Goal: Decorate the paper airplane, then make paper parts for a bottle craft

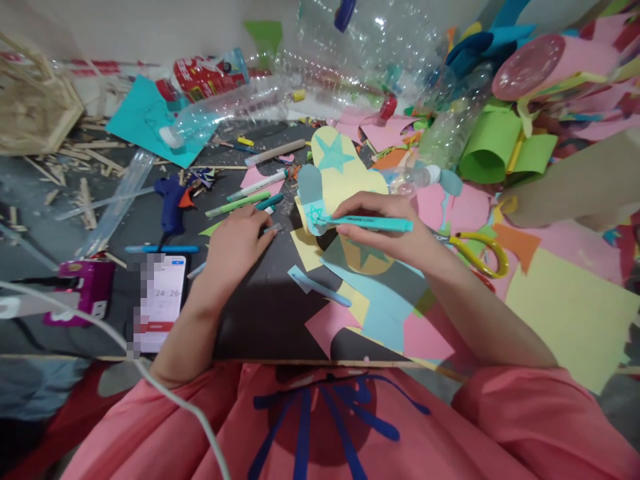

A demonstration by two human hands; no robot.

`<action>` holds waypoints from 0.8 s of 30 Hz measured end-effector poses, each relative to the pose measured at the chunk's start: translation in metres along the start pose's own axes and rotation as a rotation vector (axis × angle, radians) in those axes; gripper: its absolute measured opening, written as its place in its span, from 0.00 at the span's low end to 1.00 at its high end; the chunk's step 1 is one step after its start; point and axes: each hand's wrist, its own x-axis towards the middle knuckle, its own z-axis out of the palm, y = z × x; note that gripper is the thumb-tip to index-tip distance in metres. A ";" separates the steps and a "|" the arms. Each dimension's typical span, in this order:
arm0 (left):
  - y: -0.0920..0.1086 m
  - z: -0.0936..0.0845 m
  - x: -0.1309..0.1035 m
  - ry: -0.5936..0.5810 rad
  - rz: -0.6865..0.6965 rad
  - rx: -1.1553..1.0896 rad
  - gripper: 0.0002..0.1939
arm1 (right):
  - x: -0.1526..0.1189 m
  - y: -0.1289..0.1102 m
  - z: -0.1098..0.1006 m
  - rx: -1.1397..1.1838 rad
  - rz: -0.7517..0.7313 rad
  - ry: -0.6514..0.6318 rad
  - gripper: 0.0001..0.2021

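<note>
The small blue paper (317, 229) is by the yellow paper (345, 183). Its star has lines but no filled middle; the yellow one has a full star. The right hand (400, 248) pinches the pen (380, 224). The left hand's (231, 245) fingers bend near the green pen (237, 205); I can't tell if they hold anything. Blur hides part of the phone (163, 303).

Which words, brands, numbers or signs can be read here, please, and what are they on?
"24:26", on the phone screen; its other text is too small or masked.
Turquoise marker in the right hand: print too blurred to read.
Red bottle label: lettering too blurred to read.
</note>
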 end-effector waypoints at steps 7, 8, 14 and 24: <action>0.042 -0.004 0.004 0.031 0.023 -0.657 0.13 | 0.002 0.006 -0.003 0.416 0.178 0.098 0.09; 0.044 0.001 0.004 0.085 0.015 -0.722 0.14 | 0.003 0.006 -0.004 0.457 0.194 0.110 0.09; 0.046 0.021 -0.001 0.214 -0.036 -0.801 0.16 | 0.002 0.005 -0.003 0.480 0.213 0.107 0.07; 0.048 0.037 -0.008 0.146 0.063 -0.922 0.23 | -0.003 0.001 0.030 0.579 0.273 -0.022 0.15</action>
